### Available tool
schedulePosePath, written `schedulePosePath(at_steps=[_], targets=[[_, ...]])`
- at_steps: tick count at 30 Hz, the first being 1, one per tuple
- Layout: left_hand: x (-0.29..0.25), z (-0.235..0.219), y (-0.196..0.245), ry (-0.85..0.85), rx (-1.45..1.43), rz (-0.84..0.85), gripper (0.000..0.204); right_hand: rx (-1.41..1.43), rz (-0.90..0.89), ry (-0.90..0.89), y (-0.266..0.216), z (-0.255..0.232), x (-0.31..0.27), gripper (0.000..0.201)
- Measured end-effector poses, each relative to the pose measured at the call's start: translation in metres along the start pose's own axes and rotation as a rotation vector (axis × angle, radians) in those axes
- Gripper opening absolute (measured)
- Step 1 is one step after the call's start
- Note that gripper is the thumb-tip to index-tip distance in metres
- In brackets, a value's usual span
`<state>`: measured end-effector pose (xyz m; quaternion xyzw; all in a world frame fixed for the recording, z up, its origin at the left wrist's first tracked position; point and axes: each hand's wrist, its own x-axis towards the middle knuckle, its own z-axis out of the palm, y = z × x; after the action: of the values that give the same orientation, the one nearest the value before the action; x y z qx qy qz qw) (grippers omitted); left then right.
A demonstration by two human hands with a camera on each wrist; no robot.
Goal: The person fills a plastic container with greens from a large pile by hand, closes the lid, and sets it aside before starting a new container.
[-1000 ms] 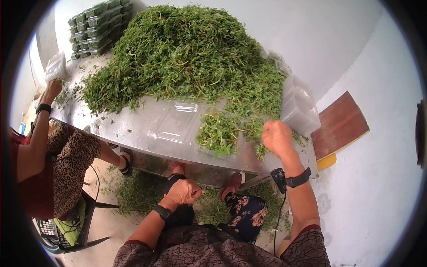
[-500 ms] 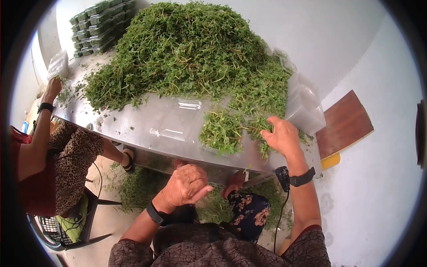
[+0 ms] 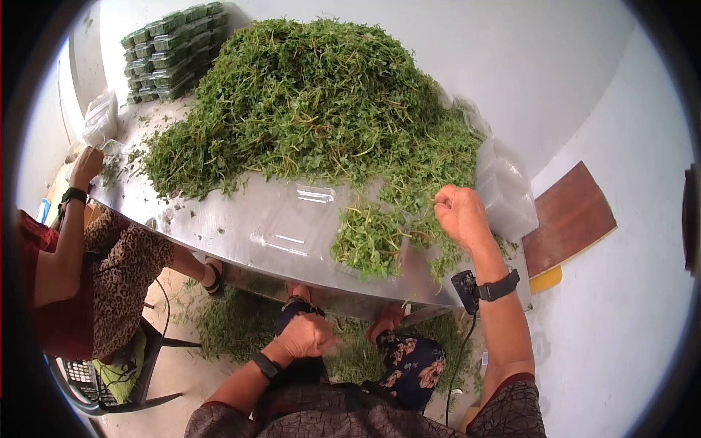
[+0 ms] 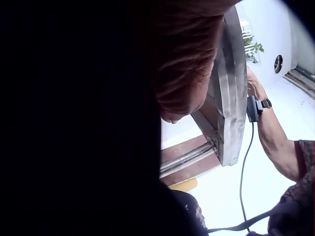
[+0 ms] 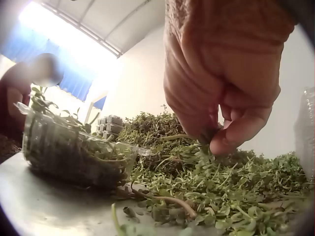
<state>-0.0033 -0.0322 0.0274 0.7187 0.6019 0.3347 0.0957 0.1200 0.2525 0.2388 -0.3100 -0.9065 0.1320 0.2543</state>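
Note:
In the head view my right hand (image 3: 464, 217) is over the loose greens at the table's right side. The right wrist view shows its thumb and fingertips pinching a small leafy sprig (image 5: 209, 135) just above the spread greens (image 5: 231, 182). Beside it stands a clear plastic clamshell box (image 5: 74, 155), filled with greens; its lid (image 3: 292, 219) lies opened flat to the left. Below the table's front edge my left hand (image 3: 307, 336) hangs over my lap, fingers loosely curled, with nothing seen in it. Much of the left wrist view is dark.
A big heap of greens (image 3: 314, 102) covers the back of the metal table (image 3: 219, 219). Stacked filled boxes (image 3: 175, 55) stand at back left, empty clear boxes (image 3: 504, 190) at right. Another person's hand (image 3: 87, 166) is at far left. Greens (image 3: 234, 321) lie on the floor.
My right hand went from closed fingertips to spread thumb and finger, then back to a pinch over the greens. My left hand rose above my lap, then dropped back.

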Motion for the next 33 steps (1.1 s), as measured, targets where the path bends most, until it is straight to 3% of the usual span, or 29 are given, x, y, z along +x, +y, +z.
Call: schedulePosePath(at_steps=[1,3,4,5,8,11,12,13,15,22,24,25,27,33], targets=[[0.000,0.003,-0.001,-0.048,0.079,0.078,0.030,-0.003,-0.060,0.010,-0.002,0.001,0.005,0.009],[0.000,0.006,-0.002,-0.070,0.106,-0.015,0.031,-0.050,0.021,-0.073,-0.018,-0.002,0.017,0.016],[0.003,0.002,-0.002,-0.044,0.072,-0.047,0.031,-0.096,0.100,-0.145,-0.026,-0.003,0.023,0.024],[0.006,-0.001,-0.004,-0.018,0.039,-0.078,0.031,-0.094,0.095,-0.146,-0.027,0.001,0.028,0.024],[0.005,0.000,-0.010,0.058,0.031,-0.092,0.032,-0.215,0.051,-0.274,-0.033,0.011,0.040,0.050],[0.005,0.003,-0.011,0.094,0.007,-0.083,0.034,-0.316,0.046,-0.409,-0.025,0.025,0.053,0.054],[0.006,0.001,-0.010,0.092,0.006,-0.089,0.034,-0.253,-0.026,-0.286,-0.021,0.032,0.049,0.034],[0.007,-0.001,-0.009,0.047,0.019,-0.114,0.031,-0.252,-0.025,-0.292,-0.018,0.035,0.050,0.034],[0.010,-0.004,-0.006,-0.003,0.028,-0.138,0.029,-0.318,-0.042,-0.341,-0.014,0.036,0.054,0.013],[0.011,0.002,-0.006,-0.030,0.042,-0.187,0.035,-0.130,-0.077,-0.159,-0.002,0.020,0.045,0.009],[0.012,0.004,-0.006,-0.017,0.037,-0.190,0.036,0.205,0.136,-0.131,-0.010,0.002,0.039,0.008],[0.013,0.004,-0.006,-0.009,0.041,-0.190,0.036,0.204,0.137,-0.128,-0.020,-0.009,0.035,0.008],[0.013,0.007,-0.006,-0.002,0.046,-0.190,0.037,0.482,0.243,-0.149,-0.044,-0.030,0.025,0.007],[0.016,0.007,-0.001,0.006,0.037,-0.227,0.037,0.637,0.172,-0.169,-0.068,-0.042,0.002,0.011]])
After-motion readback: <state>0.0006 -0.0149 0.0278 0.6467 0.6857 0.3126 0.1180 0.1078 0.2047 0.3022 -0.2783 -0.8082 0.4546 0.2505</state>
